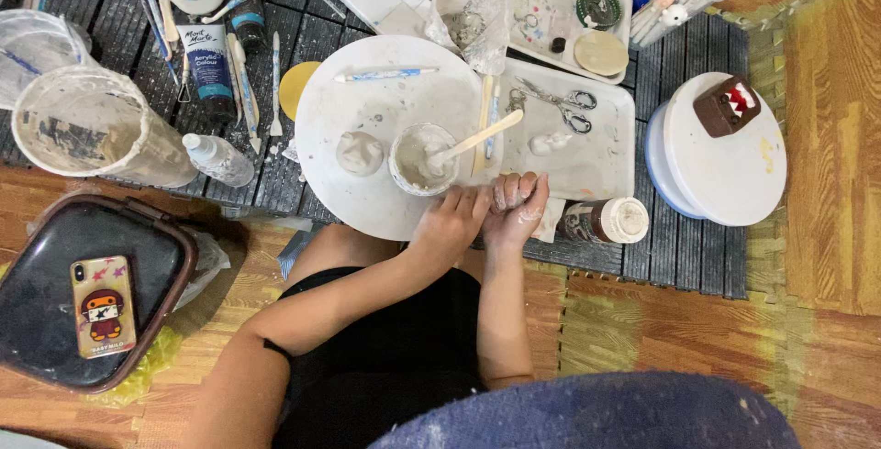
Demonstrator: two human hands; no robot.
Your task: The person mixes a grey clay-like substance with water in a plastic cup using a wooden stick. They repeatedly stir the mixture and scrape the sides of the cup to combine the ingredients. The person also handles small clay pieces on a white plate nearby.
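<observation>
A small pale clay lump (510,192) is being pinched at the near edge of the round white board (367,114), fingers of the right hand (516,203) curled tightly around it. It is being steadied by the left hand (450,220), fingers together. A clay-smeared cup (420,160) holding a wooden stick (477,135) is standing just beside.

A: Support?
B: Dark slatted mat (697,256) on a wood-pattern floor (826,155).
A: On the mat?
B: Round white board (317,137), white tray (610,160), white turntable (734,188), capped jar (606,221) on its side, small clear bottle (218,157), paint tube (209,59), yellow disc (294,87).
A: On the floor?
B: Dark case (46,321) with a phone (103,306) on top.
</observation>
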